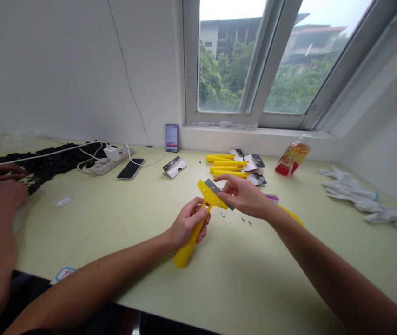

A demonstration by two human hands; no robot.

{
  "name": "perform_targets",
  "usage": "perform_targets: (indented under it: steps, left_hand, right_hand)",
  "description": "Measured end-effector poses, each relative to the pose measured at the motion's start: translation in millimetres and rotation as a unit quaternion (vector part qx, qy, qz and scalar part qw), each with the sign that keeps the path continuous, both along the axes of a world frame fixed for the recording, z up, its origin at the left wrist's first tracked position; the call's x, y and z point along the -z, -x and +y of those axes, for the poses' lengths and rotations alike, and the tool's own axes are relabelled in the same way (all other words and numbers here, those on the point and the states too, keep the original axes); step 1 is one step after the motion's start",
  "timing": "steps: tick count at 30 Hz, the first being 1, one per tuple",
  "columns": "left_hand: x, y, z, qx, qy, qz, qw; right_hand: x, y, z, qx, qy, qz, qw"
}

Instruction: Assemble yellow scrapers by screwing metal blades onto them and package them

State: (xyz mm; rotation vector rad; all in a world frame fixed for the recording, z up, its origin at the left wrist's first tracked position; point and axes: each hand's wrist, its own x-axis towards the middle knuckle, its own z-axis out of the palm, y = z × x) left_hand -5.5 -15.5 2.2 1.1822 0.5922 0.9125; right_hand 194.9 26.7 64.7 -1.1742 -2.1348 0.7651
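My left hand [188, 222] is closed around the neck of a yellow scraper [184, 255], its wide head pointing up and away from me. A flat grey blade [211, 185] lies along that head and sticks out past its far edge. My right hand [243, 194] pinches the blade near its right half, index finger raised and bent; the fingertips partly cover the blade. Below the head, small nuts [222, 214] lie on the table, with two screws [246, 221] to their right. Another yellow piece [292, 215] is partly hidden behind my right forearm.
Several yellow scraper handles [227, 166] with card labels lie at the back of the table [142, 242]. Around are a loose card [175, 166], a phone [131, 169], a power strip [109, 162], a bottle [292, 158] and gloves [355, 193]. Another person's hands [5, 188] are at left.
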Motion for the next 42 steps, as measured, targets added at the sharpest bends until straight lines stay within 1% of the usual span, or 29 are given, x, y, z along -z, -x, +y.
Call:
perform_targets:
  steps: [2,7,11,15,22,27,30,34,39,42]
  left_hand:
    - [-0.3,0.8,1.2,-0.001,0.0,0.001,1.0]
    - [-0.2,1.7,0.2,0.024,-0.008,0.009,1.0]
    - [0.3,2.0,-0.5,0.041,-0.006,0.004,0.999]
    - [0.2,2.2,0.5,0.046,-0.01,-0.003,0.999]
    - [3.6,-0.5,-1.1,0.041,-0.009,-0.003,0.999]
    - [3.7,0.0,-1.3,0.052,-0.005,0.001,0.999]
    - [2.4,1.4,-0.9,0.052,0.0,0.006,0.999]
    - [4.0,2.2,-0.8,0.072,-0.001,0.008,0.997]
    - [7.4,1.8,-1.2,0.086,-0.006,0.001,0.996]
    - [7.3,1.2,-1.9,0.095,-0.006,-0.006,0.995]
  right_hand:
    - [0.5,0.0,0.7,0.001,0.009,0.006,1.0]
    - [2.1,0.4,2.1,-0.01,0.018,0.018,1.0]
    - [1.9,-2.0,3.0,-0.026,0.012,0.033,0.999]
    - [0.5,-6.1,4.0,-0.028,0.006,0.018,0.999]
    - [1.9,-5.5,4.2,-0.051,0.052,-0.004,0.997]
    - [0.1,-7.0,3.9,-0.058,0.063,-0.023,0.996]
    - [-0.8,-9.9,4.7,-0.05,0.076,-0.038,0.995]
    - [1.6,-9.7,5.8,-0.056,0.115,-0.022,0.992]
    - [2.7,-7.2,5.2,-0.071,0.113,-0.015,0.991]
    - [-0.2,-9.8,4.7,-0.088,0.146,-0.025,0.985]
